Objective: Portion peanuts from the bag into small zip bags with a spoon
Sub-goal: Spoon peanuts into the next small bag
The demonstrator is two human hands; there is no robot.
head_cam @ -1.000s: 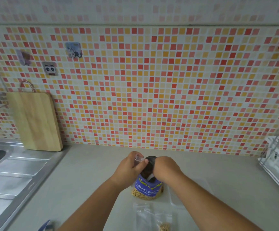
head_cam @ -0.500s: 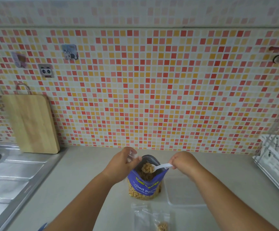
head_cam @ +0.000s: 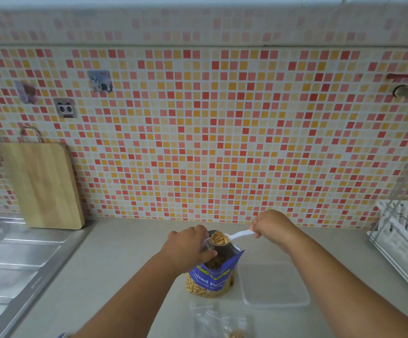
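Observation:
A blue peanut bag stands open on the counter, with peanuts showing through its clear lower part. My left hand grips the bag's top left edge, together with what looks like a small clear zip bag. My right hand pinches the handle of a white plastic spoon. The spoon's bowl is heaped with peanuts and hovers above the bag's mouth. More small zip bags lie at the near edge, one with a few peanuts inside.
A clear plastic lid or tray lies flat just right of the bag. A wooden cutting board leans on the tiled wall at left, beside a steel sink drainboard. A white dish rack stands at the right edge.
My right hand has lifted the spoon out of the bag, loaded with peanuts, and raised it above the opening. My left hand kept its hold on the bag's top.

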